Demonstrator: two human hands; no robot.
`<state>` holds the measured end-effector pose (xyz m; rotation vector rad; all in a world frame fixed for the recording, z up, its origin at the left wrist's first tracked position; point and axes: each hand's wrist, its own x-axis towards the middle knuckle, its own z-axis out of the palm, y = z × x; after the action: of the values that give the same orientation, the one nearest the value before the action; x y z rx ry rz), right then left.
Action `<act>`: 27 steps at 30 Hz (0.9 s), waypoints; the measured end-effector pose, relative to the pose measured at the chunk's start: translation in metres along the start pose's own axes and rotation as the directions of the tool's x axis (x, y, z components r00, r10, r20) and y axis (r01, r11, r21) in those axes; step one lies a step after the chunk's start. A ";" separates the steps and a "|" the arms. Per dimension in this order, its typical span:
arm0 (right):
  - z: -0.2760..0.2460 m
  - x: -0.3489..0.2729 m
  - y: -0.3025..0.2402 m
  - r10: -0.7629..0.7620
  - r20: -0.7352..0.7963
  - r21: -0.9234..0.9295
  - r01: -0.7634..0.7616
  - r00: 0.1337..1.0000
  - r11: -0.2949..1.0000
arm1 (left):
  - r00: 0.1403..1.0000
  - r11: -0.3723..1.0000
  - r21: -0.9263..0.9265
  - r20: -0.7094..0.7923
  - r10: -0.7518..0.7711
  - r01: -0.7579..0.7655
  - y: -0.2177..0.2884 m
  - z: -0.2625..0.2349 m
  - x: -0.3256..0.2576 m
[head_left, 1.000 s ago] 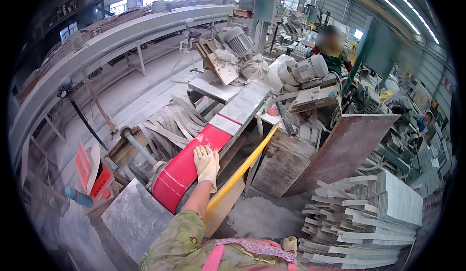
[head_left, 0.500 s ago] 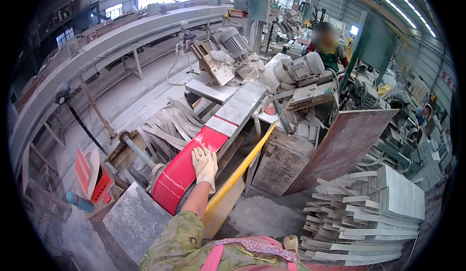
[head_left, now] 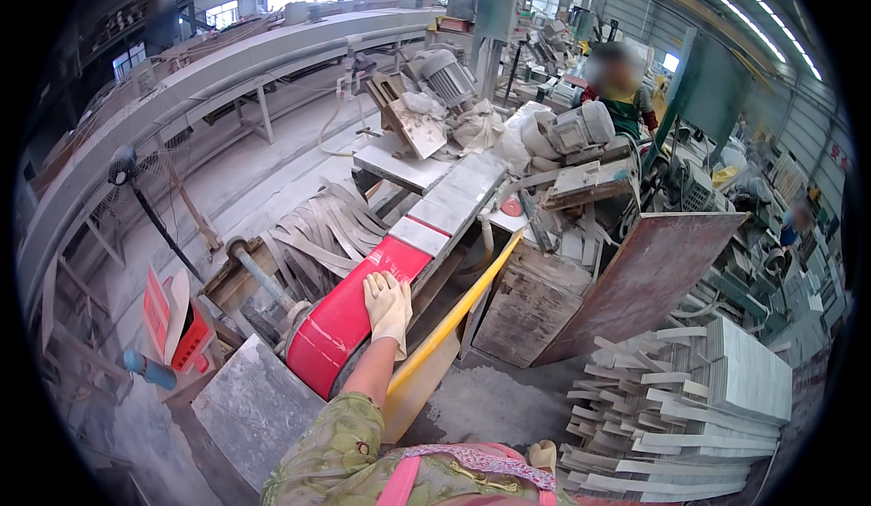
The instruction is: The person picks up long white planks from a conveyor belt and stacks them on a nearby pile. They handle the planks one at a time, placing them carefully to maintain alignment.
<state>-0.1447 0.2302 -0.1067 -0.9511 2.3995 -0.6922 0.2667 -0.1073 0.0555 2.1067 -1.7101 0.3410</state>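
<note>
My left hand (head_left: 388, 306), in a cream glove, lies with fingers stretched out on the right edge of a red conveyor belt (head_left: 340, 329). Nothing shows in its grasp. Just beyond the fingertips, pale grey stone tiles (head_left: 419, 236) lie end to end along the belt toward the machine. A small part of a cream glove, seemingly my right hand (head_left: 543, 456), shows low in front of my body; its fingers cannot be made out. A yellow-edged board (head_left: 454, 320) stands beside my left forearm.
Stacked grey slabs with strips (head_left: 689, 406) stand at lower right. A brown board (head_left: 644, 284) leans near motors (head_left: 581, 125). Strips hang in a heap (head_left: 327, 234) left of the belt, near a red basket (head_left: 192, 338). A co-worker (head_left: 626, 98) stands beyond the machine.
The view has shifted slightly. My left hand stays at the belt's edge, and the tiles keep about the same place on the belt.
</note>
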 end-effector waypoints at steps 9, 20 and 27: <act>-0.001 0.002 0.000 -0.001 0.025 -0.009 0.001 1.000 1.000 | 0.999 1.000 -0.007 -0.034 0.006 -0.006 0.000 0.002 -0.001; 0.001 0.004 0.007 0.015 0.031 -0.023 -0.014 0.999 1.000 | 1.000 1.000 -0.002 -0.020 -0.001 0.001 0.000 0.003 -0.001; 0.000 0.002 0.006 0.008 0.031 0.010 -0.009 0.999 1.000 | 1.000 1.000 -0.003 -0.012 -0.005 0.004 0.001 0.000 -0.001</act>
<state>-0.1492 0.2327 -0.1109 -0.9403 2.3698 -0.6807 0.2656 -0.1068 0.0548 2.1020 -1.6976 0.3498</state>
